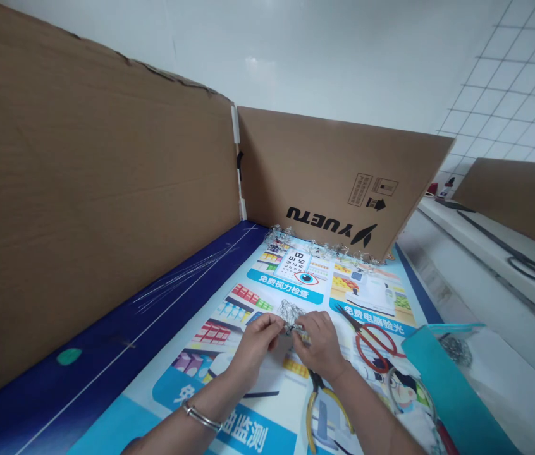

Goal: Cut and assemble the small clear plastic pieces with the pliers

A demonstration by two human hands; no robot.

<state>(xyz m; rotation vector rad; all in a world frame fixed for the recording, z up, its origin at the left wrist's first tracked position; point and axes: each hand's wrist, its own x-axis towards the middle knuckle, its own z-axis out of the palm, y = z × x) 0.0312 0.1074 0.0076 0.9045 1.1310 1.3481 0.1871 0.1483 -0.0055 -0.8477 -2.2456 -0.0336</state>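
Observation:
Between my hands is a small tangled piece of thin silvery wire (290, 311), low over the printed sheet. My left hand (258, 338) pinches its left side between thumb and fingertips. From the right, my right hand (322, 341) closes on the same wire, its fingers curled; the exact grip point is hidden. Pliers with yellow handles (349, 414) lie just below my right hand, their jaws partly covered by it. Scissors with red handles (361, 361) rest to the right of that hand, blades pointing toward the back.
Several twisted wire pieces (315, 249) line the foot of the back cardboard panel (324, 164). Loose straight wires (186, 275) lie on the blue surface at left, beside another cardboard panel (97, 189). A teal box (457, 398) at right holds a wire tangle (456, 349).

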